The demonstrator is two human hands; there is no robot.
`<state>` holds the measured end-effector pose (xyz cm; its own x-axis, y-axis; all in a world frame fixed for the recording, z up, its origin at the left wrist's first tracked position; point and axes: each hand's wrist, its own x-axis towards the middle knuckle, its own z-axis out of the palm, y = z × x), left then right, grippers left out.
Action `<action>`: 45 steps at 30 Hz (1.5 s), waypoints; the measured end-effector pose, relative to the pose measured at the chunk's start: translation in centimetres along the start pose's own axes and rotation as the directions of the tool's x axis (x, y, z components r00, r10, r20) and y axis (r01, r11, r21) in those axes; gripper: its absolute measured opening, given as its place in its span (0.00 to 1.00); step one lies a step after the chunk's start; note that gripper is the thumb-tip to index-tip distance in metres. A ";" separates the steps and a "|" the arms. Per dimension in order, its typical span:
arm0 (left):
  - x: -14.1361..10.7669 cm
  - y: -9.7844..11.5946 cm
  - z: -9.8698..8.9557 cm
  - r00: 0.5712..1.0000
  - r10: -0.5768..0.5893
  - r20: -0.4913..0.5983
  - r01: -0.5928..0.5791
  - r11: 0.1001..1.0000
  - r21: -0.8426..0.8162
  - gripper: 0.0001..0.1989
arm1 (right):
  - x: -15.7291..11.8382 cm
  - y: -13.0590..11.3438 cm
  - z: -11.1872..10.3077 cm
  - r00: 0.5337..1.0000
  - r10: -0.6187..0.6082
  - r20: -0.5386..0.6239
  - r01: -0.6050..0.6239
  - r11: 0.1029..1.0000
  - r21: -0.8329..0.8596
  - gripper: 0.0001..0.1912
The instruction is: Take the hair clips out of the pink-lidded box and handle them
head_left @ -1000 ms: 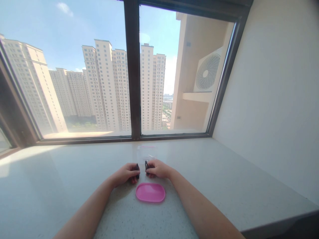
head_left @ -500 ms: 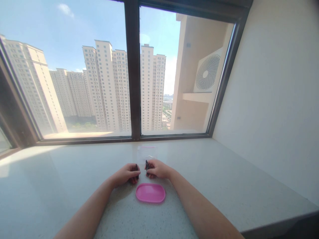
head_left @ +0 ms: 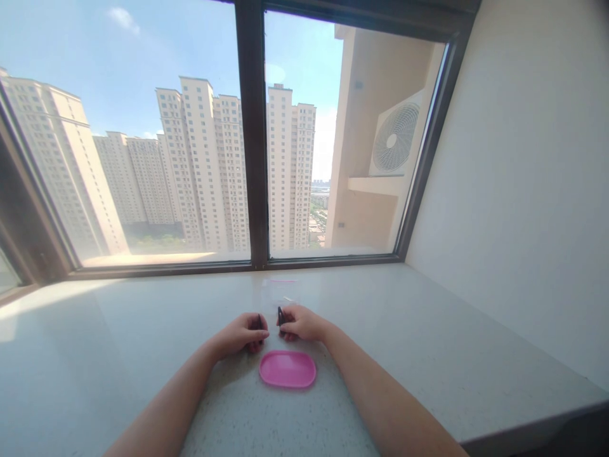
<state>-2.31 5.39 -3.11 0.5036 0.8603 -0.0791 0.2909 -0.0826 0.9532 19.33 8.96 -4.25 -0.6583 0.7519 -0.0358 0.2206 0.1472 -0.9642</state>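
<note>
My left hand (head_left: pixel 242 332) is closed around a small dark piece (head_left: pixel 259 322), mostly hidden by the fingers. A slim black clip-like piece (head_left: pixel 280 315) points upward from the closed fingers of my right hand (head_left: pixel 303 323). The two hands face each other across a small gap, just beyond a pink oval tray (head_left: pixel 287 385) with a raised rim. Neither hand touches the tray. Behind my right hand lies a clear plastic bag (head_left: pixel 281 290) with a pink strip along its far edge and a small white mark near the fingers.
Everything lies on a pale speckled windowsill counter (head_left: pixel 409 355). A dark-framed window (head_left: pixel 257 190) rises behind it, and a white wall (head_left: pixel 523 190) bounds the right side. The counter's front edge (head_left: pixel 533 422) shows at the lower right.
The fingers of my left hand have shifted slightly, and less of the dark piece shows in them. My right hand and the pink tray stay in place.
</note>
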 end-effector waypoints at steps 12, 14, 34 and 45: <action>-0.2 0.4 0.0 1.000 -0.018 0.003 0.018 0.999 -0.035 0.10 | -0.1 -0.3 0.0 1.000 -0.002 0.000 0.002 1.000 -0.017 0.07; -0.2 0.4 0.1 1.000 -0.022 -0.003 0.022 0.999 -0.036 0.10 | -0.1 -0.3 0.0 1.000 -0.005 0.003 0.005 1.000 -0.014 0.07; -0.1 0.7 0.0 0.995 -0.103 -0.014 0.100 0.988 -0.121 0.23 | -0.1 -0.3 -0.1 0.999 -0.034 0.014 0.034 0.999 -0.031 0.07; 0.0 0.5 0.2 0.997 -0.082 0.012 0.082 0.992 -0.096 0.17 | -0.4 -0.4 -0.1 1.000 -0.020 0.006 0.020 0.999 -0.034 0.07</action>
<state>-2.01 5.28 -2.71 0.4881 0.8580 -0.1602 0.2521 0.0371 0.9670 19.57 8.65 -3.79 -0.6669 0.7449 -0.0182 0.2320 0.1843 -0.9551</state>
